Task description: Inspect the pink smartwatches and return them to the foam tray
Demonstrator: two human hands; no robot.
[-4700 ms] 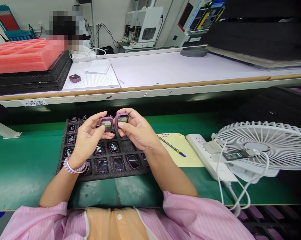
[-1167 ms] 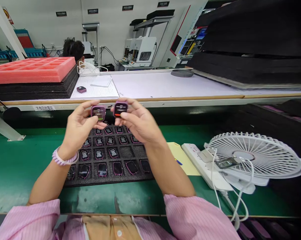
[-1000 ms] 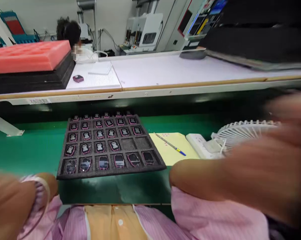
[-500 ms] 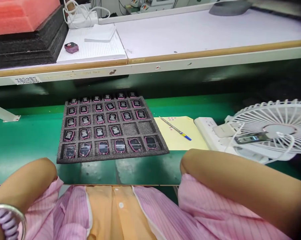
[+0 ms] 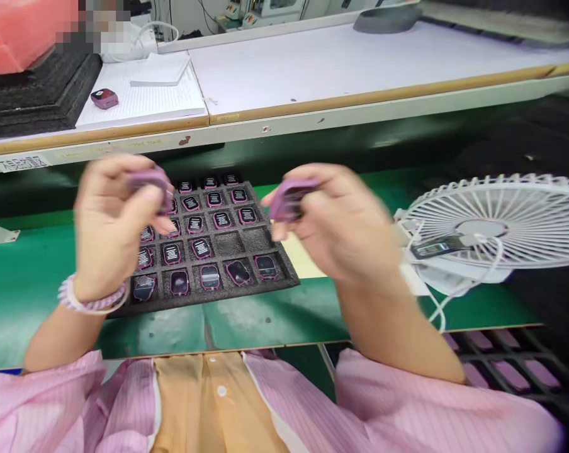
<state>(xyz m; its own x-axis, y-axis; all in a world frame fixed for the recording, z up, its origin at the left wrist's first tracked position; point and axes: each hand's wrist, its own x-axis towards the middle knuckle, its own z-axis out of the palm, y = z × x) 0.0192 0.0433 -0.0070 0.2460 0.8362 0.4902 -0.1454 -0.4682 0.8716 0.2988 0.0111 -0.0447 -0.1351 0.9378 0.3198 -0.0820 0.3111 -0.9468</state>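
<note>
My left hand (image 5: 109,226) holds a small purple watch body (image 5: 147,182) above the left side of a black foam tray (image 5: 237,240). My right hand (image 5: 341,220) holds a second purple watch body (image 5: 289,198) above the tray's right edge. Both hands are blurred by motion. The tray lies on the green bench mat (image 5: 24,296) and holds several purple watch bodies in its cells; two cells in the middle right are bare.
A white desk fan (image 5: 496,220) lies flat at right, on a white power strip with cables. A raised white shelf (image 5: 341,63) behind carries paper sheets, a lone purple watch body (image 5: 104,97), black foam stacks (image 5: 34,94) and pink foam. Another person sits far left.
Both hands dropped out to the sides and out of view, then came back up over the tray, each still with a watch body, now farther apart.
</note>
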